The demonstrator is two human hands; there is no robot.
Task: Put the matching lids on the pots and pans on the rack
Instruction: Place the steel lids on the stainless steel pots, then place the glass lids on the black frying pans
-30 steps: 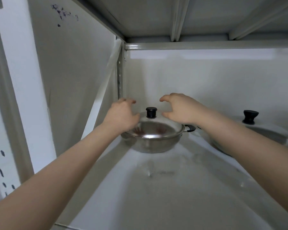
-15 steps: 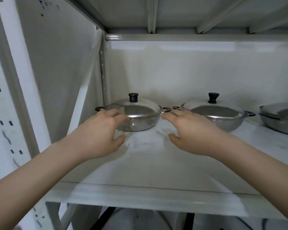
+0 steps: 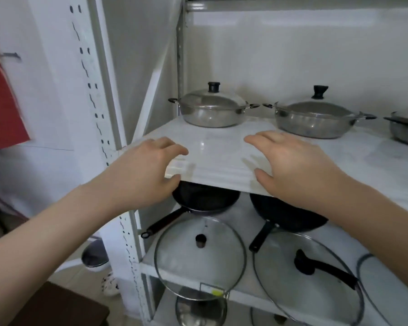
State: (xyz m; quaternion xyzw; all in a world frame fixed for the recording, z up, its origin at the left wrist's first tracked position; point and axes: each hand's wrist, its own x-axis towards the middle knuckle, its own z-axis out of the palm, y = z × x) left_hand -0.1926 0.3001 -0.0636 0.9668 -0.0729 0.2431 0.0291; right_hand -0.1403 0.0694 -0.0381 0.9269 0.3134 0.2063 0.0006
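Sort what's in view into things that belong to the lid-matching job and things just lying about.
Part of the job:
left steel pot, lidded
second steel pot, lidded
two black pans, no lids
knob glass lid
long-handled glass lid

Just lying about:
red sheet on the wall
small bin on the floor

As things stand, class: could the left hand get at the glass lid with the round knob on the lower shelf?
Probably yes. The left hand is empty at the upper shelf's edge, and the glass lid lies uncovered at the front below.
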